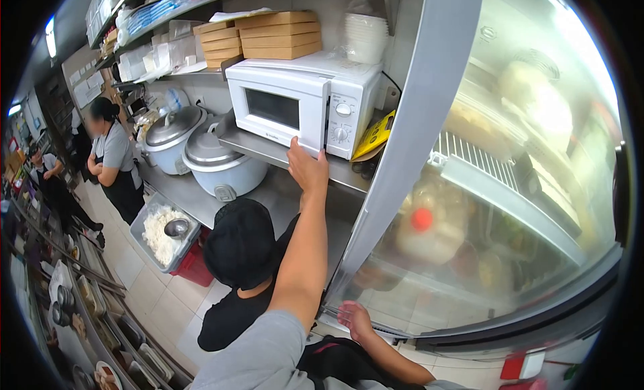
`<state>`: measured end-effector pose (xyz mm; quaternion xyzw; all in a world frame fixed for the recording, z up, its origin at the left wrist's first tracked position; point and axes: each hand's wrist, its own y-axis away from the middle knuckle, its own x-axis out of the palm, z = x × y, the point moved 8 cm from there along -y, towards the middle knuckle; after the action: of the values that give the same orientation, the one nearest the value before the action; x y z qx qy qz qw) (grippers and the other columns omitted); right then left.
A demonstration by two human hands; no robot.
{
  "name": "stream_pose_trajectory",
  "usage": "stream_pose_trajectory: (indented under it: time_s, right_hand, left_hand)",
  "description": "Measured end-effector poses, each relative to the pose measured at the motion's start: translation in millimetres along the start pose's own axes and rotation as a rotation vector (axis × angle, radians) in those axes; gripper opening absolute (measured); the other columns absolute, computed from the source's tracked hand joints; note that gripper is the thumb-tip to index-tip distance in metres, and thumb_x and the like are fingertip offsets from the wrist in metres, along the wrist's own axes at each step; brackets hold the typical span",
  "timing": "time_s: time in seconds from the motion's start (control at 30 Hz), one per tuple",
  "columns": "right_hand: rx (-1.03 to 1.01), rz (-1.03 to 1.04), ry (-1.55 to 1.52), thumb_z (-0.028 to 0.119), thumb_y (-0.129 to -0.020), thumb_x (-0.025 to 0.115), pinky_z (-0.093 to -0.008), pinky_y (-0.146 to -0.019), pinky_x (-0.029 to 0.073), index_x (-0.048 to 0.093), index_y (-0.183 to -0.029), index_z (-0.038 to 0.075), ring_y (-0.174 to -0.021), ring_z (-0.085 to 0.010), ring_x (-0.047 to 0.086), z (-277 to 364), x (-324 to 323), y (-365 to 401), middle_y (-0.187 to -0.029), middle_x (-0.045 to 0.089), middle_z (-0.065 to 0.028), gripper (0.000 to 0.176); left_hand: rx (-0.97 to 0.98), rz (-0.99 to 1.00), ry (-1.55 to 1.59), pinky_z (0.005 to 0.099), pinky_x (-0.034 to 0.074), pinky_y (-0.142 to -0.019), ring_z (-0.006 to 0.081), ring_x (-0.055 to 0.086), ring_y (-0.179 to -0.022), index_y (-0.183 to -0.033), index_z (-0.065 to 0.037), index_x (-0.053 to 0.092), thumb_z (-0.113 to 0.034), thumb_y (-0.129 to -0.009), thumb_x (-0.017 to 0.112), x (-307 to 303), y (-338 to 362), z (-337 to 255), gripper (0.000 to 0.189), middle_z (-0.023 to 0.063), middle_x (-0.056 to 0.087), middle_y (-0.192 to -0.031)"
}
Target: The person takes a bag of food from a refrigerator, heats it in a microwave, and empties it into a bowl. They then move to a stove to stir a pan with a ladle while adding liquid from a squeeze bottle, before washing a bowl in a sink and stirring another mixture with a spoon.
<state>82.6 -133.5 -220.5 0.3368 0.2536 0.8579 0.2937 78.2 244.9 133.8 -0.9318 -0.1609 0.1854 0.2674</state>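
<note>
We reach our left hand [307, 167] up to the white boxy microwave oven [302, 103] on the steel shelf [268, 150], fingers straight against the door's lower corner, grasping nothing. Our right hand [355, 319] rests loosely spread on the glass refrigerator door [483, 209].
</note>
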Motion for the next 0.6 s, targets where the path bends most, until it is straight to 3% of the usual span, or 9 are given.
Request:
stream_pose_trajectory:
  time_s: [0.03, 0.07, 0.13, 0.17, 0.23, 0.33, 0.4, 0.53, 0.6]
  right_hand:
    - [-0.167, 0.035, 0.074, 0.020, -0.104, 0.049, -0.0369, -0.085, 0.053, 0.061, -0.115, 0.004, -0.091, -0.0208, 0.062, 21, 21, 15, -0.110, 0.065, -0.0116, 0.022]
    - [-0.171, 0.035, 0.061, 0.020, -0.104, 0.049, -0.0369, -0.085, 0.053, 0.061, -0.115, 0.004, -0.091, -0.0208, 0.062, 33, 40, 29, -0.110, 0.065, -0.0116, 0.022]
    - [-0.598, 0.153, 0.192, 0.010, -0.100, 0.056, -0.0298, -0.080, 0.052, 0.063, -0.107, 0.002, -0.085, -0.0142, 0.061, 94, 90, 68, -0.095, 0.065, -0.0063, 0.012]
    - [-0.601, 0.147, 0.180, 0.010, -0.100, 0.056, -0.0298, -0.080, 0.052, 0.063, -0.107, 0.002, -0.085, -0.0142, 0.061, 109, 106, 79, -0.095, 0.065, -0.0063, 0.012]
    - [-1.003, 0.267, 0.313, 0.005, -0.099, 0.056, -0.0276, -0.082, 0.049, 0.061, -0.107, -0.001, -0.088, -0.0130, 0.059, 158, 151, 121, -0.095, 0.062, -0.0068, 0.011]
    - [-1.241, 0.365, 0.373, 0.004, -0.098, 0.055, -0.0274, -0.084, 0.048, 0.060, -0.108, -0.002, -0.091, -0.0144, 0.059, 207, 209, 150, -0.097, 0.060, -0.0074, 0.013]
    - [-1.205, 0.442, 0.309, 0.004, -0.099, 0.053, -0.0293, -0.093, 0.045, 0.059, -0.110, -0.003, -0.101, -0.0151, 0.057, 230, 248, 150, -0.105, 0.057, -0.0086, 0.013]
    - [-1.265, 0.333, 0.269, 0.011, -0.101, 0.053, -0.0295, -0.097, 0.043, 0.056, -0.118, -0.001, -0.109, -0.0150, 0.055, 269, 305, 123, -0.111, 0.058, -0.0082, 0.021]
    - [-1.252, 0.243, 0.162, 0.007, -0.096, 0.053, -0.0362, -0.099, 0.045, 0.056, -0.122, -0.002, -0.110, -0.0201, 0.057, 288, 320, 85, -0.119, 0.057, -0.0111, 0.028]
  left_hand:
    - [0.022, -0.016, 0.043, 0.0503, 0.043, -0.098, 0.0382, 0.055, -0.116, -0.139, -0.005, 0.042, -0.017, -0.077, 0.083, -1, 2, 2, 0.075, 0.0194, 0.054, -0.124]
    - [0.044, -0.029, 0.086, 0.0510, 0.043, -0.097, 0.0403, 0.054, -0.117, -0.140, -0.004, 0.042, -0.015, -0.078, 0.081, -3, 4, 3, 0.074, 0.0207, 0.055, -0.123]
    - [0.045, -0.003, 0.110, 0.0505, 0.043, -0.099, 0.0414, 0.053, -0.119, -0.139, -0.002, 0.043, -0.014, -0.079, 0.080, -5, 6, 7, 0.072, 0.0218, 0.055, -0.124]
    - [0.046, -0.012, 0.176, 0.0498, 0.044, -0.099, 0.0420, 0.053, -0.118, -0.138, -0.001, 0.044, -0.012, -0.079, 0.080, -7, 6, 10, 0.070, 0.0226, 0.054, -0.124]
    - [0.065, -0.045, 0.262, 0.0471, 0.045, -0.099, 0.0419, 0.054, -0.115, -0.138, 0.000, 0.046, -0.008, -0.081, 0.077, -11, 9, 18, 0.066, 0.0238, 0.053, -0.125]
    - [-0.026, -0.062, 0.382, 0.0450, 0.046, -0.098, 0.0393, 0.055, -0.113, -0.139, 0.000, 0.047, -0.007, -0.083, 0.075, -18, 17, 29, 0.064, 0.0231, 0.051, -0.128]
    - [-0.005, -0.066, 0.376, 0.0431, 0.046, -0.097, 0.0369, 0.055, -0.112, -0.140, 0.001, 0.046, -0.007, -0.085, 0.073, -16, 22, 38, 0.061, 0.0219, 0.050, -0.131]
    - [-0.125, -0.095, 0.535, 0.0415, 0.046, -0.098, 0.0347, 0.053, -0.117, -0.143, 0.001, 0.045, -0.007, -0.088, 0.070, -30, 30, 43, 0.060, 0.0215, 0.048, -0.135]
    - [-0.159, -0.059, 0.638, 0.0410, 0.045, -0.101, 0.0351, 0.051, -0.123, -0.144, 0.000, 0.043, -0.010, -0.091, 0.066, -54, 35, 27, 0.059, 0.0223, 0.046, -0.138]
